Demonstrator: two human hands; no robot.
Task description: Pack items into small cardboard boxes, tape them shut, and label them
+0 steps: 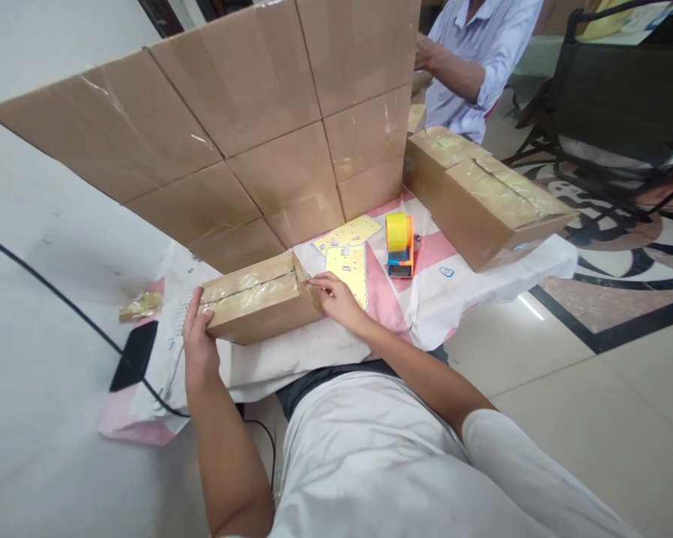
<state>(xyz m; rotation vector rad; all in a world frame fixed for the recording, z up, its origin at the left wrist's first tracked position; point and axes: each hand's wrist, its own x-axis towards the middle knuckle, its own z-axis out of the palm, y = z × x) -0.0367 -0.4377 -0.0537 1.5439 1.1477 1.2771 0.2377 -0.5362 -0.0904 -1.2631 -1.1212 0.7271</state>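
A small taped box (258, 306) lies at centre-left of the frame on a pink-and-white cloth (426, 299). Its left end is gripped by the left hand (199, 336), fingers curled onto it. The right hand (336, 297) is pressed to the box's right end, fingertips pinched together at the tape edge — what's pinched can't be made out. A tape dispenser (399, 243) stands apart, centre-right. A co-worker, upper right, is cut off by the frame & partly hidden by a flattened carton (247, 119).

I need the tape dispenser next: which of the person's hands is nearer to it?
Right. The right hand rests at the small box's near end, just short of the tape dispenser. The left hand grips the box's far end, farther away.
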